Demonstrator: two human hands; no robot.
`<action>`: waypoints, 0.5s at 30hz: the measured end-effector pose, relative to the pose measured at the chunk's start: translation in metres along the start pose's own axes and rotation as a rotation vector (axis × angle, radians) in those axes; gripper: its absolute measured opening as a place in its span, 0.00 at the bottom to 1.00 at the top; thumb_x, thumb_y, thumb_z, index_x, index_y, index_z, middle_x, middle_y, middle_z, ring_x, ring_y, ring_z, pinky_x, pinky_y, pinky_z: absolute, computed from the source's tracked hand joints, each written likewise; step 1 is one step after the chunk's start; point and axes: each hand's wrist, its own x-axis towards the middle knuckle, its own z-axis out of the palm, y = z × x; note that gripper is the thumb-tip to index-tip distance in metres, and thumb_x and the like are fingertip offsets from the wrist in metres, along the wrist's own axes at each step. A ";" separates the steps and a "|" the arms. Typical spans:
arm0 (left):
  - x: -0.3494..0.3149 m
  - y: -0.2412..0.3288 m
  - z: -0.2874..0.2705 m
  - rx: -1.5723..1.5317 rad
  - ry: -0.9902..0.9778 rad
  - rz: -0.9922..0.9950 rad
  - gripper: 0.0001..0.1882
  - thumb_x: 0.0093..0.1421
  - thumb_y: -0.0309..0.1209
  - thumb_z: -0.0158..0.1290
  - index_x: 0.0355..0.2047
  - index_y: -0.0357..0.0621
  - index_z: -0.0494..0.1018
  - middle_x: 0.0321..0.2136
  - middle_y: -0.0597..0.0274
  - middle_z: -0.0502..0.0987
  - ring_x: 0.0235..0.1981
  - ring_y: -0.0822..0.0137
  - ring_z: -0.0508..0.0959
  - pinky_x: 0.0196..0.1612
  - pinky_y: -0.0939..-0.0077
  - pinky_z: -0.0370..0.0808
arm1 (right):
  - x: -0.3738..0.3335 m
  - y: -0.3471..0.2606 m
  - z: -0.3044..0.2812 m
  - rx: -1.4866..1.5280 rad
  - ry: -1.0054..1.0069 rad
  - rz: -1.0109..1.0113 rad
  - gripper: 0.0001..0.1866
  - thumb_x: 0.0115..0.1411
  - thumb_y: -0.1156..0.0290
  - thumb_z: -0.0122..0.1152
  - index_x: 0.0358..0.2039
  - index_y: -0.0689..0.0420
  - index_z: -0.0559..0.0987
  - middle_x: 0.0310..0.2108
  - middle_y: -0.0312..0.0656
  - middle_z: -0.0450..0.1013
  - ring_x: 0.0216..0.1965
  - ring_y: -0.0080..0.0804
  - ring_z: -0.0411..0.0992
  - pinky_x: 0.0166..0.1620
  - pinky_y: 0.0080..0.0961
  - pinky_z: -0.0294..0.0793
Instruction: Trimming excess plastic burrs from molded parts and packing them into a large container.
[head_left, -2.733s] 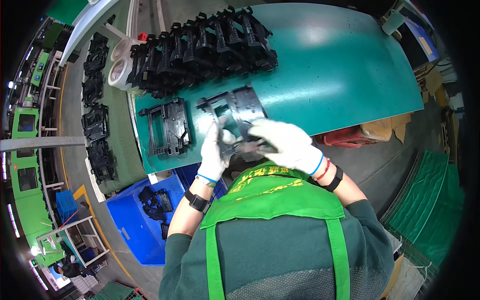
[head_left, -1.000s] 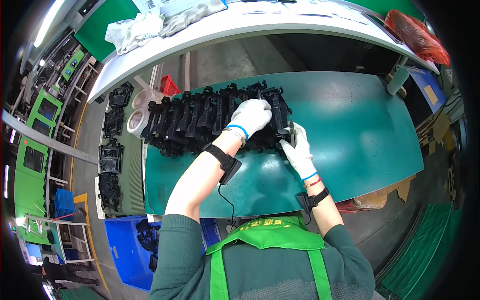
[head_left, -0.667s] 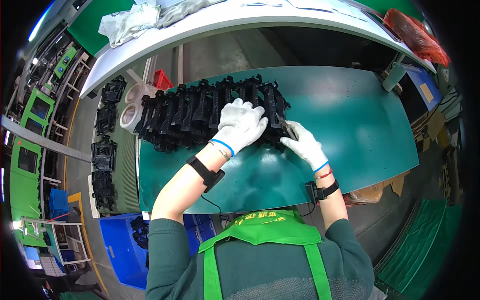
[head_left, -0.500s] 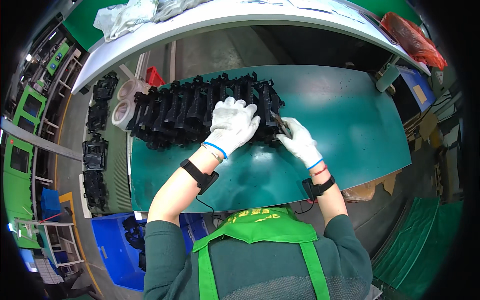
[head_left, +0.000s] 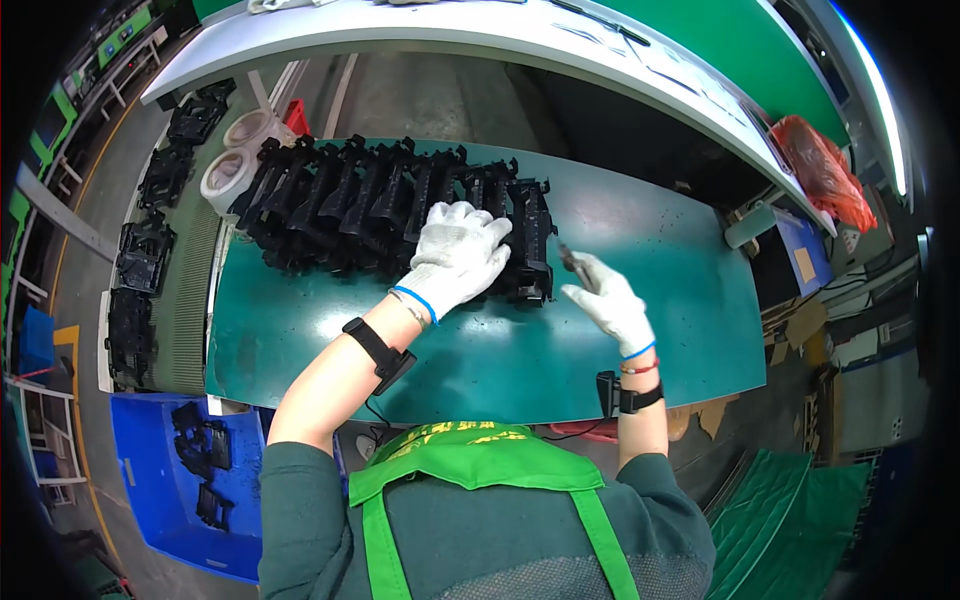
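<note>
A row of black moulded plastic parts stands side by side across the left and middle of the green tabletop. My white-gloved left hand is laid over parts near the right end of the row, its fingers curled on the black plastic part side of them. My right hand, also gloved, is a little right of the row's end and apart from it. In it are small pliers, jaws pointing up and left toward the last part; the glove hides most of the handles.
A white shelf crosses above the table's far side. Rolls of tape stand at the table's left. Beyond them, more black parts line a conveyor. A blue bin with black pieces is lower left. A red plastic bag lies far right.
My right hand has drawn the pliers back from the last part, so a gap now shows between them. My left hand stays on the row. The whole view has shifted and turned slightly.
</note>
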 end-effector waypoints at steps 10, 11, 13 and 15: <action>0.004 0.005 0.005 -0.009 0.004 0.028 0.16 0.65 0.42 0.55 0.48 0.51 0.81 0.43 0.63 0.82 0.51 0.59 0.77 0.55 0.56 0.69 | 0.137 -0.107 -0.043 -1.179 0.098 -0.428 0.19 0.57 0.69 0.65 0.51 0.51 0.82 0.43 0.44 0.80 0.48 0.45 0.78 0.49 0.41 0.78; 0.003 0.002 0.007 -0.007 0.032 0.028 0.15 0.64 0.42 0.56 0.47 0.51 0.81 0.42 0.63 0.82 0.50 0.59 0.77 0.55 0.56 0.69 | 0.155 -0.106 -0.038 -1.313 0.053 -0.431 0.17 0.57 0.67 0.65 0.48 0.52 0.83 0.40 0.43 0.81 0.45 0.44 0.79 0.47 0.40 0.78; 0.000 0.001 0.003 -0.007 0.013 0.012 0.16 0.64 0.42 0.55 0.48 0.50 0.81 0.43 0.63 0.82 0.51 0.59 0.77 0.56 0.56 0.69 | 0.171 -0.120 -0.028 -1.366 -0.026 -0.415 0.18 0.57 0.69 0.65 0.49 0.51 0.83 0.43 0.43 0.81 0.48 0.43 0.79 0.49 0.40 0.78; -0.001 0.000 0.001 -0.022 -0.033 0.004 0.19 0.64 0.41 0.55 0.51 0.50 0.81 0.46 0.62 0.83 0.52 0.58 0.77 0.59 0.56 0.69 | 0.182 -0.131 -0.022 -1.475 -0.185 -0.348 0.21 0.56 0.73 0.66 0.52 0.50 0.83 0.47 0.43 0.80 0.52 0.42 0.78 0.53 0.38 0.79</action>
